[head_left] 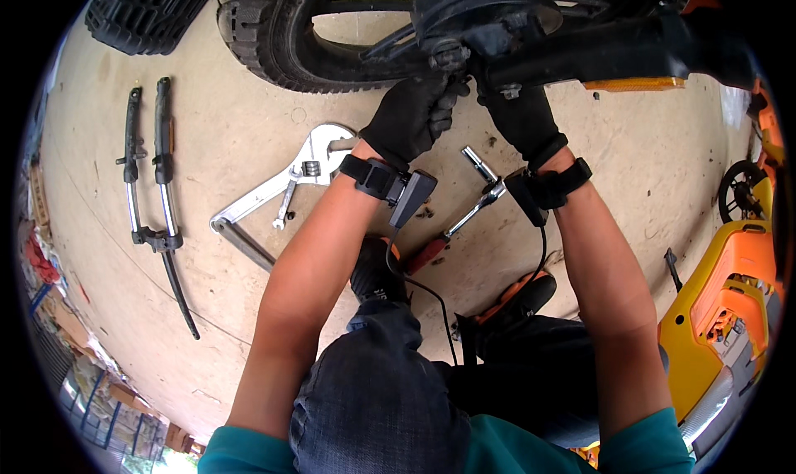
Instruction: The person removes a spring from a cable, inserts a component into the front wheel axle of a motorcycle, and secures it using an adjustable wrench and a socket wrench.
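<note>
Both my hands wear black gloves and work at the hub of a black wheel (261, 39) with a knobby tyre. My left hand (410, 116) is closed, its fingertips pressed together just below the axle nut (449, 55); what they pinch is too small and dark to make out. My right hand (526, 126) reaches up under the black frame arm (597, 55), close to a bolt (511, 91). Its fingers are hidden behind that arm. On the floor between my forearms lies a ratchet wrench (473, 209) with a red handle and a long socket.
A large adjustable wrench (265, 194), a small spanner (286, 202) and a grey bar (245, 244) lie left of my left forearm. Farther left is a suspension fork (170, 180). A loose tyre (149, 10) sits at the upper left. Yellow-orange bodywork (713, 300) stands at the right.
</note>
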Available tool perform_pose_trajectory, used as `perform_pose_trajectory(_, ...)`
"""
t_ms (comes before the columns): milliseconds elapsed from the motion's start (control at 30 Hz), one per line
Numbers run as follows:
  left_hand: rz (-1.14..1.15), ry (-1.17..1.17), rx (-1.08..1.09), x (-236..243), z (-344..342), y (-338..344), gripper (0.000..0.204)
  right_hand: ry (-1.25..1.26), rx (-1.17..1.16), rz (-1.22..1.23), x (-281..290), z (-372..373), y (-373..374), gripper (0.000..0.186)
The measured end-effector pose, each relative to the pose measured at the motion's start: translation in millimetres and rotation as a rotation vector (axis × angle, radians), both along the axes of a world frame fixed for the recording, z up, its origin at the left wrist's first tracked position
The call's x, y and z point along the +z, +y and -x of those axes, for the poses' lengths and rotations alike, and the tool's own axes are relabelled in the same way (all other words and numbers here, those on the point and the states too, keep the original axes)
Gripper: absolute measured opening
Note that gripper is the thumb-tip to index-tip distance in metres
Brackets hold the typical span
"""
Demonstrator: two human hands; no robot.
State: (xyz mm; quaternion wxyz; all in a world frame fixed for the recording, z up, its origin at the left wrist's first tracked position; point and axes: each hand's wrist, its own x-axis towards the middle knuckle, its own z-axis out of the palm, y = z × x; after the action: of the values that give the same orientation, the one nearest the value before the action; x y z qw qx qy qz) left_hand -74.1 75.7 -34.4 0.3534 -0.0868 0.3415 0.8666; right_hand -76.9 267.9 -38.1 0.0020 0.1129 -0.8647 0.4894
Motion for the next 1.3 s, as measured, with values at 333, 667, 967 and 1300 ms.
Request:
perform_pose_trajectory(333,0.148,-0.055,-0.054,8.2,-2.9,-5.3,0.038,-0.004,-0.027,0.006,0.3,0.1,-1.4,0.024)
perform_pose_trajectory(667,0.099,0.155,0.113,-11.4,-7.8,4.3,0.02,0.257,0.077,-0.311,9.8,1.0,-0.1,0.027)
perform_pose_trajectory(967,0.137,-0.057,-0.035,3.5,-0.4,-2.9,0.035,-0.045,0.154,-0.134,19.0,5.7,14.9,0.026)
perform_pose_trajectory(1300,0.494,0.233,-0.052,11.8,0.0,-5.6,0.026,-0.512,0.027,0.458,27.7,-7.8,-18.8,0.023)
